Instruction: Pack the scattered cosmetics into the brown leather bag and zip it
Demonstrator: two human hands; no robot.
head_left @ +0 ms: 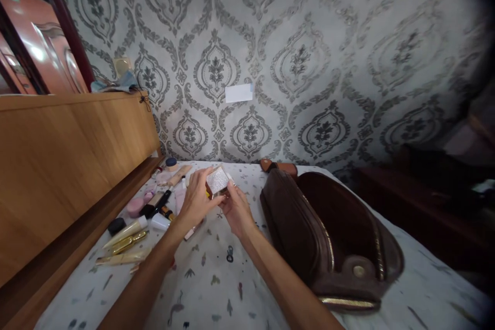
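A small square case with a glittery silver top (217, 180) is held up between both hands over the bed. My left hand (198, 197) grips its left side, fingers curled round the edge. On its right, my right hand (237, 205) is closed on the lower corner with the thumb against the edge. Just left of the hands lie loose cosmetics, among them a pink round jar (135, 207), a white tube (160, 222) and a gold tube (129, 242). The underside of the case is hidden.
An unzipped dark brown bag (294, 227) stands to the right on the patterned sheet (209, 289). Behind it lies a brown leather item (286, 167). A wooden board (77, 154) borders the left side, and a papered wall (247, 62) rises behind.
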